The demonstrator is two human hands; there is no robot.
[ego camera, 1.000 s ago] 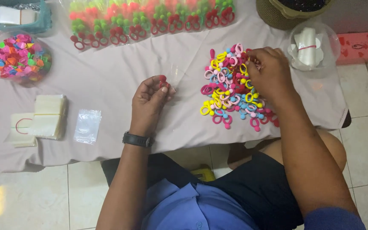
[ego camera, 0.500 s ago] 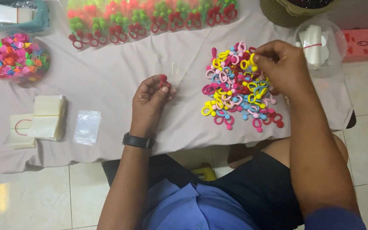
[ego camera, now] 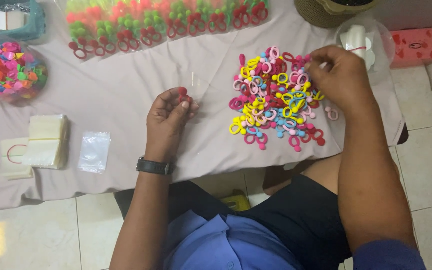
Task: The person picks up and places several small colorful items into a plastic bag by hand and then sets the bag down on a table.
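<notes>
A heap of small hair ties with beads (ego camera: 275, 102), pink, yellow, blue and red, lies on the cloth-covered table (ego camera: 126, 80). My right hand (ego camera: 338, 75) rests on the heap's far right side, fingers pinched among the ties. My left hand (ego camera: 168, 117), with a black wristwatch, is left of the heap and holds a red hair tie (ego camera: 183, 95) between its fingertips, along with a small clear plastic bag (ego camera: 199, 82) that stands up from the fingers.
Packed rows of hair ties in clear bags (ego camera: 166, 20) line the far edge. A round clear tub of colourful ties (ego camera: 8, 70) sits far left. Stacked small bags (ego camera: 46, 140) and one loose bag (ego camera: 94, 151) lie near left. A clear lidded container (ego camera: 363, 37) and pink box (ego camera: 416, 47) sit right.
My right hand has shifted from the heap's middle toward its far right edge. My left hand has stayed in place with the red tie.
</notes>
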